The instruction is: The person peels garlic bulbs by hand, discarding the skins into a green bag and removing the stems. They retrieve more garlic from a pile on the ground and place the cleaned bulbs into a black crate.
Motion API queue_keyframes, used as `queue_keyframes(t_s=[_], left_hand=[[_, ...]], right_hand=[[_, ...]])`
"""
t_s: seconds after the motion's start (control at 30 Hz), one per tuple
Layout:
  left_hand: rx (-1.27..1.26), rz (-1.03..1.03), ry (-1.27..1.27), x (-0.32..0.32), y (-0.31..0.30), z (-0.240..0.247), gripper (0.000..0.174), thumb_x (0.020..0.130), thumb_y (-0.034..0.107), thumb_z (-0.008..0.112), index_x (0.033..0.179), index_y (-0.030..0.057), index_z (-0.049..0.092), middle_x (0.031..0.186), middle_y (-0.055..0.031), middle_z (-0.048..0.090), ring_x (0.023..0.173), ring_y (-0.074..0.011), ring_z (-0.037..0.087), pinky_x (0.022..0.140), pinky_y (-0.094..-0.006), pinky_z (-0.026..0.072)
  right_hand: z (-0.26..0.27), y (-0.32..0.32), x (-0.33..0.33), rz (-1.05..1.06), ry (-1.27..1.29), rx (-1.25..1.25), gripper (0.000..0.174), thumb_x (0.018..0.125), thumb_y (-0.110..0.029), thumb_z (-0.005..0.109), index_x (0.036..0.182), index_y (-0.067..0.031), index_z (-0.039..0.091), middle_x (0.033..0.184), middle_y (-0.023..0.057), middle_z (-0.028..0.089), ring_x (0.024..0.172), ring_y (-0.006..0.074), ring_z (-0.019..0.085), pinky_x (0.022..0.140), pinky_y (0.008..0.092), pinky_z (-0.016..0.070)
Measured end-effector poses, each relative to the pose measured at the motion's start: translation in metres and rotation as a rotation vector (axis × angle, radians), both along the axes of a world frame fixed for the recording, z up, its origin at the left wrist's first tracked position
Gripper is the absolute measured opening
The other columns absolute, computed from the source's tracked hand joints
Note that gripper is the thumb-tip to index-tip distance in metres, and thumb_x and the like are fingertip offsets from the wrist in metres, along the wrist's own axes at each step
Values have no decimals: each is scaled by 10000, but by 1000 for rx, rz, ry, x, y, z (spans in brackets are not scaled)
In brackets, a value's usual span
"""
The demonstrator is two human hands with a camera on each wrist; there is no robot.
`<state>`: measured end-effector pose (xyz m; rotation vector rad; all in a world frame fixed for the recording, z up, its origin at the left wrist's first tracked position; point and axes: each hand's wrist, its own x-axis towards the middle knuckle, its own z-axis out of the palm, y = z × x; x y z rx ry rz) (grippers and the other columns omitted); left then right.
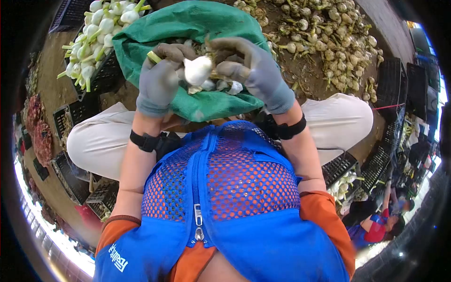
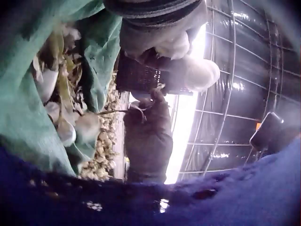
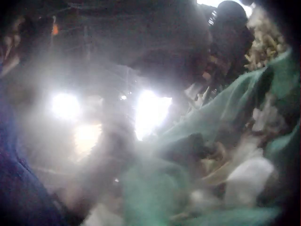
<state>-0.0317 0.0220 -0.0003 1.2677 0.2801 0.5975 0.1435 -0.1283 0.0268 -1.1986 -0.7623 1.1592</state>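
In the head view my gloved left hand [image 1: 160, 84] grips a garlic bulb by its stem, and the cut green stem end [image 1: 153, 57] pokes out past the fingers. The white garlic bulb [image 1: 198, 70] sits between both hands, over a green woven sack [image 1: 192, 22]. My gloved right hand [image 1: 256, 70] is at the bulb's other side, fingers curled, pinching a brownish strip of garlic skin [image 1: 209, 50]. Loose peelings [image 1: 235, 88] lie inside the sack below. The left wrist view shows peelings [image 2: 66, 132] in the sack too; the right wrist view is blurred and hazy.
A black crate heaped with trimmed white garlic [image 1: 96, 40] stands at the far left. Untrimmed garlic [image 1: 329, 42] covers the ground at the far right. Black crates [image 1: 70, 176] stand on both sides. Another person [image 1: 376, 228] is at the lower right.
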Motion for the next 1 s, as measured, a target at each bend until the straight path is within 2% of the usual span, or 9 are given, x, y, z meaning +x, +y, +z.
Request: queue_keyframes(t_s=[0.07, 0.1, 0.27, 0.33, 0.37, 0.57, 0.67, 0.77, 1.0], left_hand=[[-191, 25, 84, 2, -2, 11, 81, 852, -49, 542, 919, -37, 586, 1090, -147, 612, 870, -156, 590, 773, -282, 500], [-21, 45, 117, 5, -4, 16, 181, 855, -39, 540, 1027, -39, 598, 1156, -167, 614, 893, -141, 598, 788, -259, 508], [-374, 220, 184, 22, -28, 12, 347, 921, 82, 589, 1242, -41, 540, 1125, -109, 622, 958, -147, 612, 870, -286, 517], [-406, 187, 271, 21, -31, 10, 370, 920, 123, 626, 1241, -42, 547, 1123, -95, 623, 964, -134, 608, 871, -274, 508], [-287, 120, 335, 23, -32, 22, 388, 907, 156, 658, 1236, -29, 565, 1112, -80, 628, 940, -114, 611, 841, -255, 502], [-14, 215, 431, 24, -35, 21, 312, 901, 130, 657, 1173, -16, 615, 1105, -72, 624, 942, -108, 595, 824, -245, 489], [177, 296, 346, 24, -39, 11, 236, 895, 93, 652, 1102, -19, 626, 1088, -65, 609, 922, -108, 581, 814, -244, 482], [747, 382, 312, 25, -36, 8, 206, 889, 80, 655, 1066, -12, 607, 1068, -60, 591, 891, -108, 571, 789, -245, 482], [159, 332, 400, 20, -43, 3, 248, 895, 37, 651, 1133, 1, 589, 1041, -48, 625, 947, -97, 576, 824, -248, 487]], right_hand=[[-1, -1, -5, 30, -12, -47, 486, 864, -120, 703, 1294, 27, 532, 1060, 113, 667, 904, 132, 638, 813, 247, 519], [-7, -2, -6, 33, -17, -55, 492, 859, -114, 708, 1294, 30, 529, 1074, 119, 661, 913, 134, 638, 813, 252, 521], [-20, -2, -14, -125, -27, 68, 511, 828, -30, 728, 1292, 28, 524, 1182, 144, 597, 1027, 162, 623, 874, 281, 530], [-24, 0, -9, -186, -390, 88, 479, 793, -32, 757, 1227, 29, 563, 1151, 119, 614, 1024, 156, 623, 858, 284, 536], [-26, 0, -8, -217, -572, 95, 464, 776, -33, 772, 1194, 29, 583, 1136, 107, 622, 1023, 153, 623, 850, 286, 539], [-27, 1, -12, -285, 140, -43, 343, 808, -102, 745, 1124, -17, 642, 1024, 102, 675, 882, 160, 656, 807, 307, 536], [-24, 0, -10, -212, -342, -243, 270, 830, -199, 724, 1030, -20, 687, 924, 117, 705, 833, 196, 677, 768, 319, 531], [-26, 4, -15, -253, -589, -163, 262, 843, -235, 698, 962, -2, 700, 889, 153, 706, 823, 248, 685, 742, 333, 528], [-45, 8, -13, -258, -445, -205, 249, 845, -192, 673, 1008, -4, 688, 923, 177, 698, 825, 290, 680, 744, 350, 529]])
